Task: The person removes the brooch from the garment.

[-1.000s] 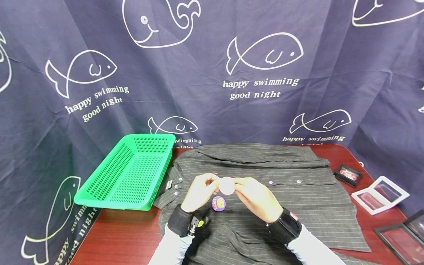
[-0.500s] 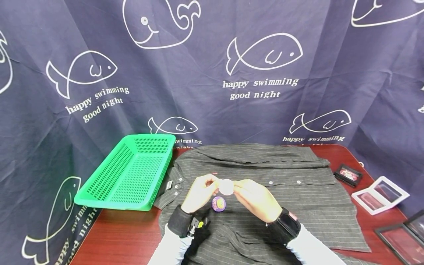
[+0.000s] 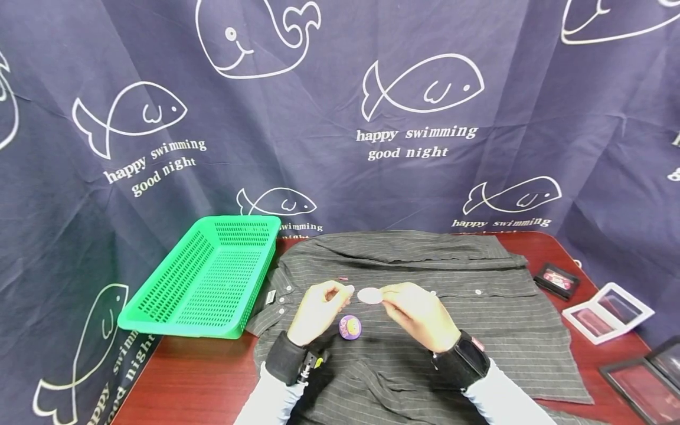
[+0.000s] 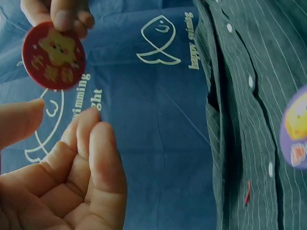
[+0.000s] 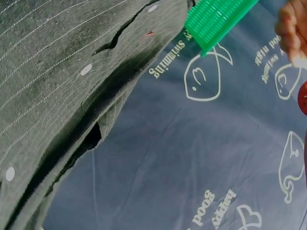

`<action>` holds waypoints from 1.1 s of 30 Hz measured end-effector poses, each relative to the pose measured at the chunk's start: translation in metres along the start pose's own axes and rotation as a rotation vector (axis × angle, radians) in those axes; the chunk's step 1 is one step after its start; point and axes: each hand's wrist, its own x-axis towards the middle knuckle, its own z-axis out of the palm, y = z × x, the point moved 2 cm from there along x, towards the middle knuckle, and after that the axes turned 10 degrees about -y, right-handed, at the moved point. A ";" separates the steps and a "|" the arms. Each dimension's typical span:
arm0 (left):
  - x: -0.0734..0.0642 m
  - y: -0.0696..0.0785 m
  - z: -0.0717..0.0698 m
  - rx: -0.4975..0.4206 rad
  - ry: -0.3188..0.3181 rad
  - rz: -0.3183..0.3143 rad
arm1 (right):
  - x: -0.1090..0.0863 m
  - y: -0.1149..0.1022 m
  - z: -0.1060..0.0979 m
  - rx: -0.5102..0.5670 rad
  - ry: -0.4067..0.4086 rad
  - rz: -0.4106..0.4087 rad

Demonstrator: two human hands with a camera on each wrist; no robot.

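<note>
My right hand point(image 3: 419, 313) pinches the edge of a round badge point(image 3: 369, 295), whose pale back shows in the head view. Seen from the left wrist, the badge point(image 4: 53, 55) has a red face with a yellow star and hangs from the right hand's fingertips point(image 4: 63, 19). My left hand point(image 3: 317, 310) is just left of it, apart from its edge. Between the left thumb and the bent fingers point(image 4: 105, 158) is a gap. Below both hands, a purple round badge point(image 3: 350, 327) with a yellow figure lies on the dark striped shirt point(image 3: 478, 336).
A green plastic basket point(image 3: 212, 289) stands on the left of the red-brown table point(image 3: 202, 372). To the right are a small black case point(image 3: 556, 280), a white-framed open case point(image 3: 608, 313) and a black-framed one point(image 3: 645, 386). A printed curtain point(image 3: 329, 147) hangs behind.
The left fingers have come away from the badge, leaving a gap. My right hand has drawn it slightly right, and it now looks flatter. The purple badge has stayed in place.
</note>
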 end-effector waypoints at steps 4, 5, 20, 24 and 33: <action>-0.007 -0.003 -0.003 0.082 0.074 -0.002 | -0.001 0.006 -0.005 0.048 0.042 0.077; -0.008 -0.004 -0.004 0.102 0.092 -0.003 | -0.001 0.008 -0.007 0.059 0.057 0.098; -0.024 -0.034 -0.015 0.473 0.178 0.024 | -0.032 0.045 -0.028 0.216 0.186 0.517; -0.028 -0.044 -0.019 0.571 0.192 0.037 | -0.045 0.055 -0.034 0.245 0.231 0.659; -0.045 -0.062 -0.022 0.813 0.160 -0.043 | -0.073 0.078 -0.059 0.250 0.263 0.960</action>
